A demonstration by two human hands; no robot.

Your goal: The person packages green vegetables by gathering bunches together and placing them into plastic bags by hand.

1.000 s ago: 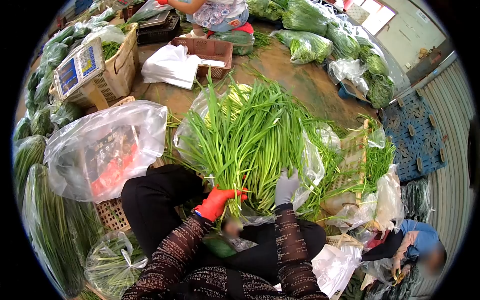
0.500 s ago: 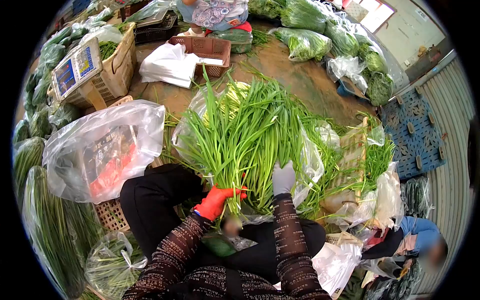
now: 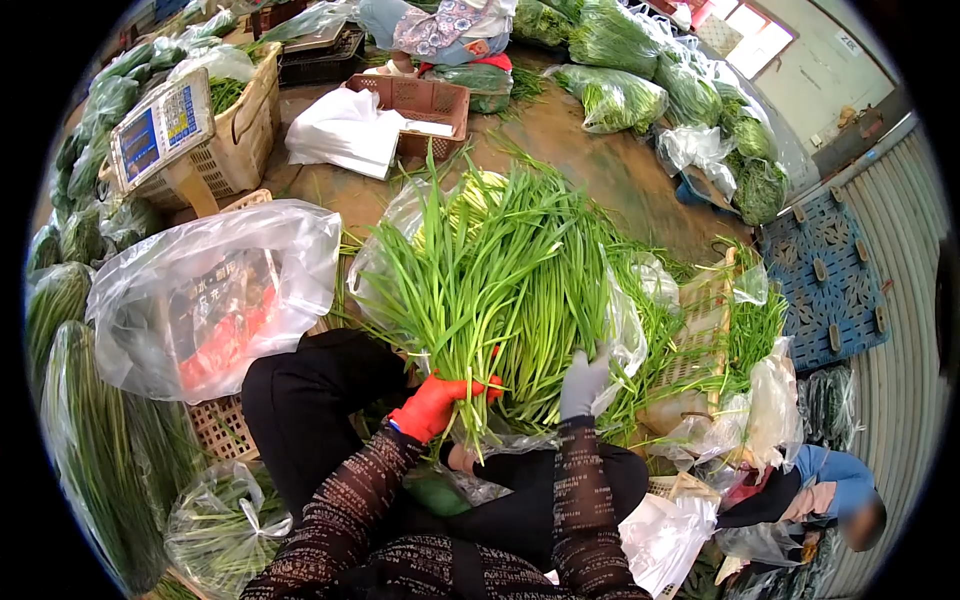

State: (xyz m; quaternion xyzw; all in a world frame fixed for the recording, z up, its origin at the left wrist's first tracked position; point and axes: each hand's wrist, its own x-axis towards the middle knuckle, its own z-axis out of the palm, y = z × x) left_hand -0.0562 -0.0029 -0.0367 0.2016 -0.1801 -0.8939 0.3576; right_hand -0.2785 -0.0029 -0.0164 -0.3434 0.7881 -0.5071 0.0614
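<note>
My left hand point(image 3: 432, 403), in a red glove, is closed around the lower stems of a bunch of garlic chives point(image 3: 455, 320), whose leaves fan upward and away from me. My right hand point(image 3: 584, 384), in a grey glove, is at the right edge of the heap of garlic chives point(image 3: 555, 270), its bunched fingers closed on some leaves; the fingertips are partly hidden. The heap lies in front of my lap on a clear plastic bag point(image 3: 628, 325). Paler yellowish stems point(image 3: 478, 200) show at its far side.
On the left are a clear bag with a red print point(image 3: 225, 300), a scale display point(image 3: 162, 135) and bagged greens point(image 3: 110, 440). A brown crate point(image 3: 430, 100) with white bags is ahead. Loose greens cover a basket point(image 3: 700, 330) on the right. A person in blue point(image 3: 830, 490) is at the lower right.
My right hand has moved slightly right and toward me, out of the middle leaves to the heap's edge. My left hand keeps its hold on the bunch. The view has shifted a little.
</note>
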